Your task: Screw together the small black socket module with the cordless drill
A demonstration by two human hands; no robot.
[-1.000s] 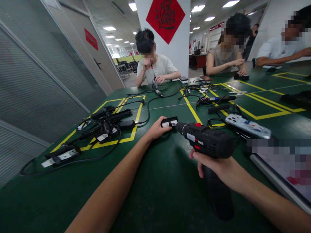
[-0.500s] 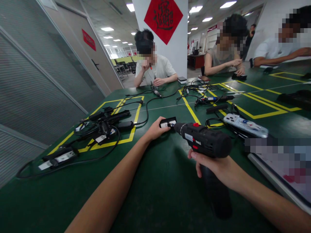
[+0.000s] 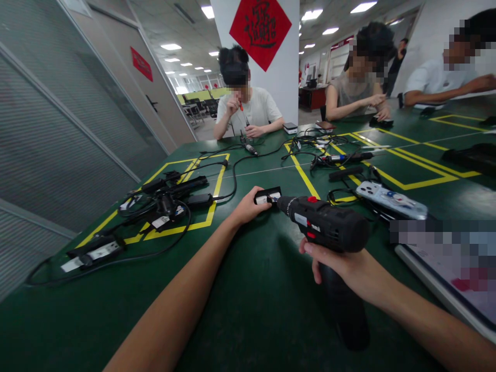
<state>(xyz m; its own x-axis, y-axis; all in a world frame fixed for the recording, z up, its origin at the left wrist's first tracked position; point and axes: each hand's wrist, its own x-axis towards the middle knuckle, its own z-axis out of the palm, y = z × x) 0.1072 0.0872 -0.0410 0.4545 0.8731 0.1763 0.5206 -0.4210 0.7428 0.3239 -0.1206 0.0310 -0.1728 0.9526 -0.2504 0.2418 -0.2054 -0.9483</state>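
Left hand (image 3: 250,205): it is ahead of the right one, closed on the near left end of a small black case, with the thumb along its near side.
Black case (image 3: 275,191): it lies at the fingertips of the left hand, beyond the right hand and to its left; white pieces show inside.
Right hand (image 3: 341,261): it is clamped around the grip of a drill, nearer to the body than the other hand; the two hands are apart.
Drill (image 3: 329,222): it is held above the right hand, with the chuck pointing left to the right end of the case; whether the tip touches, I cannot tell.
Green table (image 3: 248,315): it spreads under both forearms.
Cable heap (image 3: 166,201): it lies to the left of the left hand, well apart from it, within a yellow tape outline (image 3: 213,212).
Phone (image 3: 391,200): it lies beyond the right hand, to the right, near a flat device (image 3: 445,289), whose top is partly blurred.
Person across (image 3: 250,111): this one sits beyond both hands, in a light shirt.
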